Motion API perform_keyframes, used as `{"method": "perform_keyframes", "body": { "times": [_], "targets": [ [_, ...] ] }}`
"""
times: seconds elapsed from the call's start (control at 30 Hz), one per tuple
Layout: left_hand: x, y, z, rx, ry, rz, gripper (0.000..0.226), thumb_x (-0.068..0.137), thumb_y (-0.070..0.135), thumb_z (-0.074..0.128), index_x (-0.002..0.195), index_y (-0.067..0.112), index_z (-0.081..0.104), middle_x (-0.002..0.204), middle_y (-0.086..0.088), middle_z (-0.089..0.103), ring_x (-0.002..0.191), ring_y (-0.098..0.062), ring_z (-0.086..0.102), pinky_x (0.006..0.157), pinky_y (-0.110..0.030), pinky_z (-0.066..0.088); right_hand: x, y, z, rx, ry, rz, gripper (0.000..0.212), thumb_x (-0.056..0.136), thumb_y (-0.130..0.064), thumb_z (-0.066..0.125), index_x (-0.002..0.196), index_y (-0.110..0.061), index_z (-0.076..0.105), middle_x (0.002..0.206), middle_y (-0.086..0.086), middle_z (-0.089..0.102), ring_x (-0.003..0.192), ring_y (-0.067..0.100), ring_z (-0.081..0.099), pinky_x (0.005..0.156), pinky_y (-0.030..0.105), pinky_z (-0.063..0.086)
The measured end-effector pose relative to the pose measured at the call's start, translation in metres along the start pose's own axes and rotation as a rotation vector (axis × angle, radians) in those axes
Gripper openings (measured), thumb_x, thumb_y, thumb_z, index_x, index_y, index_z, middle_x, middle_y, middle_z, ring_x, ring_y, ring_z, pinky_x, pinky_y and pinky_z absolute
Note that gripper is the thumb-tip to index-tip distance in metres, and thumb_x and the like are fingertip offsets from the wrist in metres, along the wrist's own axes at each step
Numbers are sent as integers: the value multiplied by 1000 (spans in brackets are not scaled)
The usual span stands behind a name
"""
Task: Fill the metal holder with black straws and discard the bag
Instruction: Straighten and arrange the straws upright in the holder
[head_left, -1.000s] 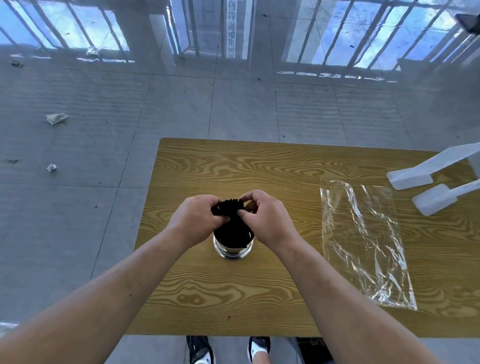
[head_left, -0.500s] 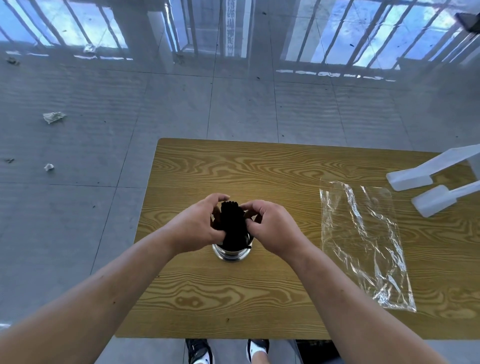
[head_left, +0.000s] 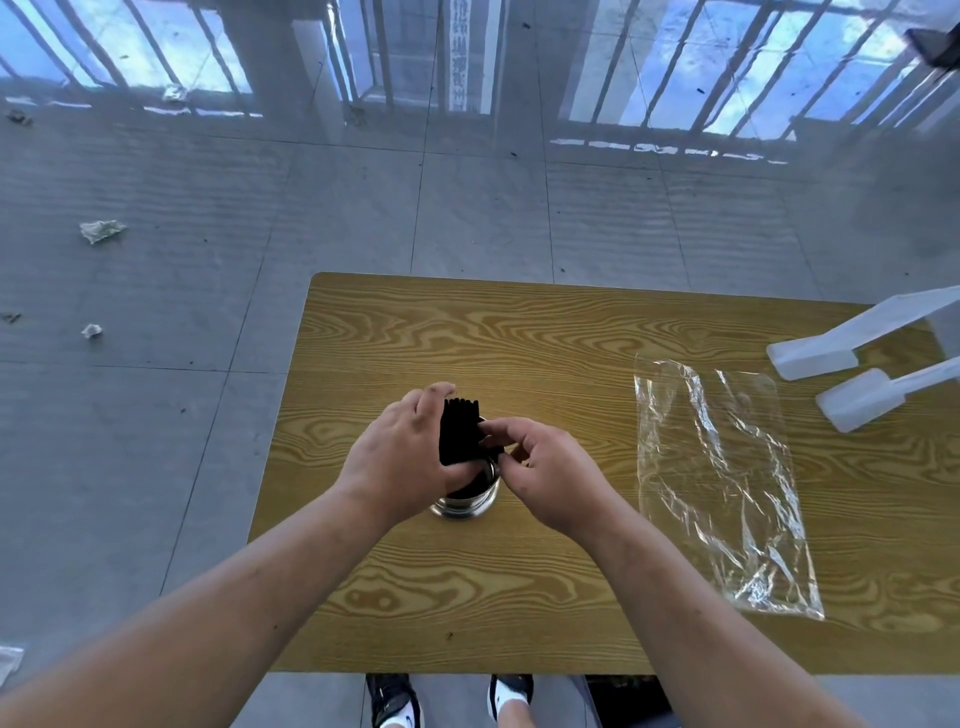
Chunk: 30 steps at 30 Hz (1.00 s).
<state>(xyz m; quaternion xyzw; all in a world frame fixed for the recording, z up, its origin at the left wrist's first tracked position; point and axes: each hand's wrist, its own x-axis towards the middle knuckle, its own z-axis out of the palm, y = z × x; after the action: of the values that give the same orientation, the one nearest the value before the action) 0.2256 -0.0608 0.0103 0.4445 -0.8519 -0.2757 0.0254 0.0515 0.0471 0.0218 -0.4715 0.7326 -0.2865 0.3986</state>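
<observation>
1 metal holder (head_left: 464, 505), 1 straw bundle (head_left: 459, 434), 1 clear bag (head_left: 722, 483), 2 hands: left hand (head_left: 400, 462), right hand (head_left: 550, 475)

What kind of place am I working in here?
Probably a bare indoor room, maybe a workspace rather than a kitchen: a wood-grain table on glossy grey floor tiles, barred windows reflected in them, and scraps of crumpled paper littering the floor.

Bright daylight glares off the glossy floor (head_left: 322, 208); wide-angle edges bend, focus sharp.
</observation>
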Motion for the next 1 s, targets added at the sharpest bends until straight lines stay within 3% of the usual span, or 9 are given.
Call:
{"method": "perform_keyframes", "body": {
  "times": [0.07, 0.13, 0.23, 0.3, 0.4, 0.57, 0.77, 0.93, 1.0],
  "targets": [
    [5, -3, -3, -51, 41, -19, 62, 85, 53, 73, 138, 31, 50, 127, 7, 64, 116, -19, 62, 89, -29, 45, -1, -1, 1, -4, 8, -7, 41, 98, -11, 64, 130, -35, 73, 111, -26, 75, 84, 16, 71, 81, 29, 60],
    [9, -5, -7, -123, 35, -45, 43, 85, 42, 74, 125, 33, 58, 111, 10, 67, 101, -17, 66, 76, -26, 44, -1, -3, 4, -55, 2, -17, 40, 96, -15, 66, 132, -33, 72, 116, -22, 73, 93, 6, 68, 88, 23, 56],
    [11, -6, -12, -182, 16, -67, 38, 84, 39, 77, 118, 36, 62, 93, 15, 67, 87, -11, 66, 68, -24, 46, 2, -10, 8, -187, 4, -27, 38, 95, -24, 69, 133, -27, 72, 125, -10, 72, 114, 7, 64, 99, 25, 51],
    [11, -6, -14, -203, 21, -83, 37, 84, 40, 80, 118, 37, 63, 88, 13, 70, 82, -7, 67, 67, -24, 51, 6, -17, 12, -260, 37, -28, 30, 94, -27, 68, 123, -27, 76, 116, -7, 77, 111, 14, 67, 95, 34, 54],
    [11, -8, -17, -245, 29, -100, 44, 83, 41, 84, 122, 39, 63, 86, 14, 72, 78, -1, 68, 65, -21, 52, 10, -23, 21, -375, 102, -16, 20, 93, -29, 65, 107, -27, 79, 98, -6, 79, 100, 23, 69, 85, 37, 53],
    [5, -12, -21, -353, 81, -81, 52, 83, 32, 87, 127, 42, 61, 87, 14, 72, 79, 3, 69, 73, -23, 57, 12, -25, 27, -392, 220, -27, 23, 96, -36, 64, 112, -32, 79, 101, -8, 81, 102, 27, 65, 97, 42, 47],
    [7, -9, -21, -438, 75, -81, 74, 82, 30, 88, 143, 42, 50, 117, 17, 62, 85, -2, 70, 79, -28, 62, 10, -25, 25, -291, 207, -31, 27, 96, -33, 68, 121, -26, 77, 109, -7, 80, 109, 21, 65, 94, 34, 51],
    [3, -9, -25, -294, 32, -54, 63, 79, 46, 86, 135, 42, 56, 117, 19, 59, 80, -5, 64, 75, -25, 56, 6, -20, 21, -248, 225, -57, 24, 95, -30, 70, 117, -25, 77, 112, -9, 77, 112, 16, 64, 94, 26, 47],
    [3, -6, -27, -230, 65, -32, 56, 81, 52, 81, 131, 41, 58, 116, 21, 58, 89, -3, 58, 82, -25, 51, 4, -18, 19, -232, 241, -67, 21, 94, -32, 71, 114, -26, 75, 109, -11, 73, 110, 13, 62, 93, 24, 46]
  ]
}}
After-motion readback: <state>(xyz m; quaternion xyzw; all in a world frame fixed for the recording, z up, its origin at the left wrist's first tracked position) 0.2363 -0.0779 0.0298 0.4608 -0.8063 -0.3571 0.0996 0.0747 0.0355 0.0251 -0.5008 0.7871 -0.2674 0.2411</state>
